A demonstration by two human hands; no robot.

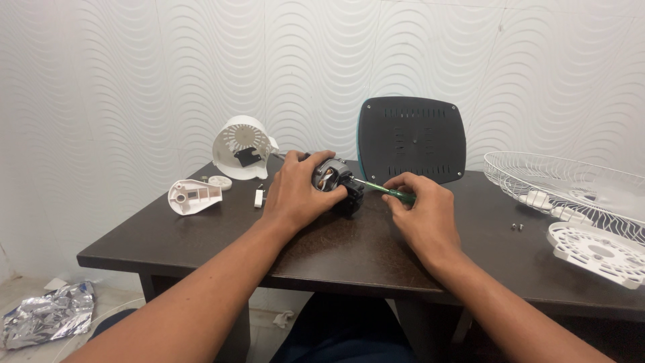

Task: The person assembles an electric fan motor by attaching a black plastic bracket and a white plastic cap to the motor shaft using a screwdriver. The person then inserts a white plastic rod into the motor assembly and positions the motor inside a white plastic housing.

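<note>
Crumpled silver foil wrapper [47, 314] on floor, lower left. Dark rounded-square panel [411, 140] leans against wall at back of table [336, 252]. Motor [336, 183] mid-table. Left hand [299, 191] reaches forward, grip closed around motor. Right hand [423, 208] palm down, grip pinching green screwdriver [386, 190], tip at motor.

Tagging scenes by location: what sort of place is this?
Likely a home or small repair corner, not a factory: a dark wooden table against a wavy white wall panel, with a fan guard and motor laid out.
</note>
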